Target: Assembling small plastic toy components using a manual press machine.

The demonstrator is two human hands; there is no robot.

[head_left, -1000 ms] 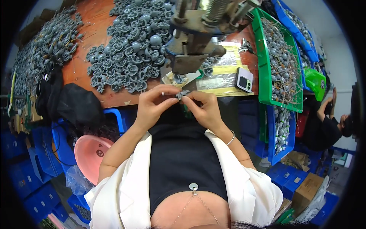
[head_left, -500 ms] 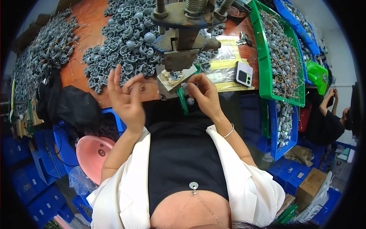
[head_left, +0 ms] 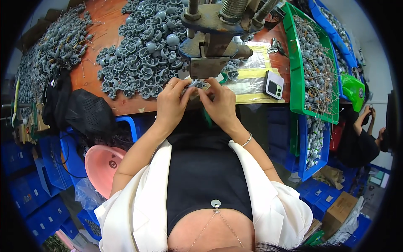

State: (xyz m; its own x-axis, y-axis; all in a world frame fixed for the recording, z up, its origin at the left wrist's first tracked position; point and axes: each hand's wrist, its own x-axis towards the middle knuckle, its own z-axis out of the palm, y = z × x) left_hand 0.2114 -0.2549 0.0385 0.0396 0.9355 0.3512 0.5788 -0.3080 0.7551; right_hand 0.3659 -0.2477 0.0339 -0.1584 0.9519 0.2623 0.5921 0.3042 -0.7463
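A small grey plastic part (head_left: 197, 84) sits under the head of a metal press (head_left: 206, 63), partly covered by my fingers. Around it, my left hand (head_left: 171, 103) is closed from the left, thumb and fingertips pinching the part. My right hand (head_left: 221, 105) comes in from the right with curled fingers, its thumb and index tip at the part's other side. Behind the hands lies a big heap of grey cup-shaped plastic shells (head_left: 147, 63). The fixture beneath the part is mostly hidden by my hands.
To the right are a phone (head_left: 273, 85), keys (head_left: 276, 46) and a green tray (head_left: 299, 80) of wired grey parts. Another wired heap (head_left: 54, 50) lies far left beside a black bag (head_left: 89, 113). A pink basin (head_left: 100, 168) stands below; a person (head_left: 359, 138) sits at far right.
My left hand has come from the shell heap, fingers spread, to the press and closed on the part. My right hand has moved up to the part. The view has shifted slightly.
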